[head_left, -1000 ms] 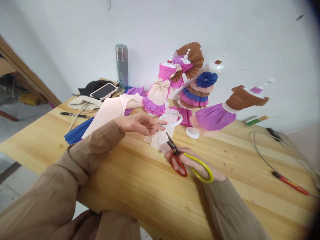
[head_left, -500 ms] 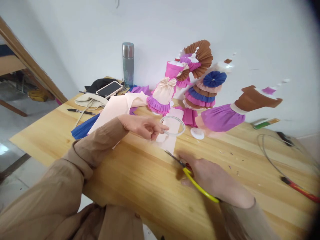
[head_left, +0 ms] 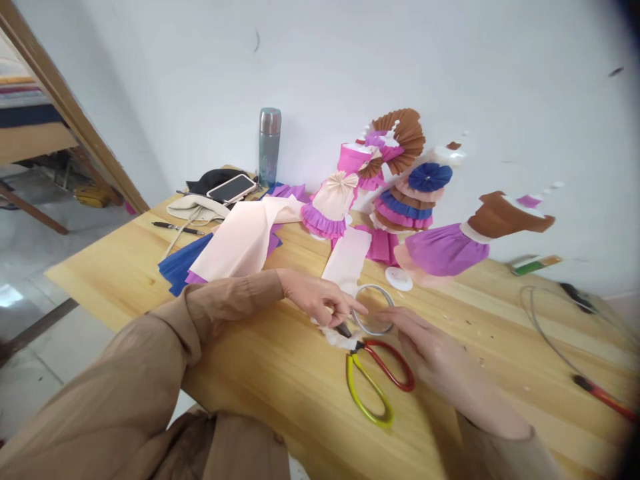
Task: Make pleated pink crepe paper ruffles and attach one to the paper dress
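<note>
A thin pale ring that looks like a narrow roll of tape point(head_left: 392, 323) is between my hands. My left hand point(head_left: 315, 297) has its index finger poked through the ring and its other fingers curled. At the ring's right side, the fingertips of my right hand point(head_left: 435, 350) close on the rim; the thumb is hidden. Scissors point(head_left: 383, 363) with one yellow and one red handle lie on the table, their blades partly under my left hand. A crumpled whitish scrap point(head_left: 341, 339) is by the blades. Behind lies a cream paper strip point(head_left: 347, 257).
Paper dresses on small stands point(head_left: 445, 250) line the wall, with a white round base point(head_left: 399, 279) in front. Left are folded cream paper point(head_left: 240, 240), a phone point(head_left: 232, 188), a pen point(head_left: 177, 228) and a flask point(head_left: 270, 147). A red-handled wire tool point(head_left: 603, 395) lies right.
My right hand has put the scissors down on the table and moved to the ring. My left hand, with the ring, has come right and nearer; the view has shifted slightly.
</note>
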`<state>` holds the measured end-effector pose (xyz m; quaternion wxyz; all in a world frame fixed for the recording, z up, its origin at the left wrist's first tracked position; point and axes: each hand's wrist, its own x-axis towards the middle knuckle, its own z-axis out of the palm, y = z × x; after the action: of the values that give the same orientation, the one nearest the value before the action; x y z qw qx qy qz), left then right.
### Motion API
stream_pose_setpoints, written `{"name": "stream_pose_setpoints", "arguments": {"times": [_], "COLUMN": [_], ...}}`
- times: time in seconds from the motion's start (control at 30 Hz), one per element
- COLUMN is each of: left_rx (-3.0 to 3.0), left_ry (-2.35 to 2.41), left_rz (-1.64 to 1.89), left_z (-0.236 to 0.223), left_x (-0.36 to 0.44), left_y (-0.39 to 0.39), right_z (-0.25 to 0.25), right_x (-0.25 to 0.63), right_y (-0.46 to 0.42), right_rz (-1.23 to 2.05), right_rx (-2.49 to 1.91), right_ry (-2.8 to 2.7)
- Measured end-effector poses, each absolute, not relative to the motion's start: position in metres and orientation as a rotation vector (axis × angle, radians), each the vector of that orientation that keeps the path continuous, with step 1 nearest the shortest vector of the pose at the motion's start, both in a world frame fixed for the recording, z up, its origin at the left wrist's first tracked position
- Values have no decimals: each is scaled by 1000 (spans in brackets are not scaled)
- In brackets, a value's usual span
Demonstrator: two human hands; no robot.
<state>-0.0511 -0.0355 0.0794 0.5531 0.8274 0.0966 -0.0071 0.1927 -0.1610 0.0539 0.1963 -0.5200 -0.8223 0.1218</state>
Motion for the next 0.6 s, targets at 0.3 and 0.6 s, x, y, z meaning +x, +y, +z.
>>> {"name": "stream_pose_setpoints", "arguments": {"times": [0.3,0.6], "left_rx": [1728,1887], "left_ry": [120,125], "left_rz": [60,249], "left_z": [87,114], "left_x": [-68,-89], "left_y": [-12,5], "right_z": [49,71], "right_x": [228,154], "right_y": [-147,-97], "right_rz": [439,1330], "right_rx": [-1615,-1228], "right_ry": [-2001,-1367]}}
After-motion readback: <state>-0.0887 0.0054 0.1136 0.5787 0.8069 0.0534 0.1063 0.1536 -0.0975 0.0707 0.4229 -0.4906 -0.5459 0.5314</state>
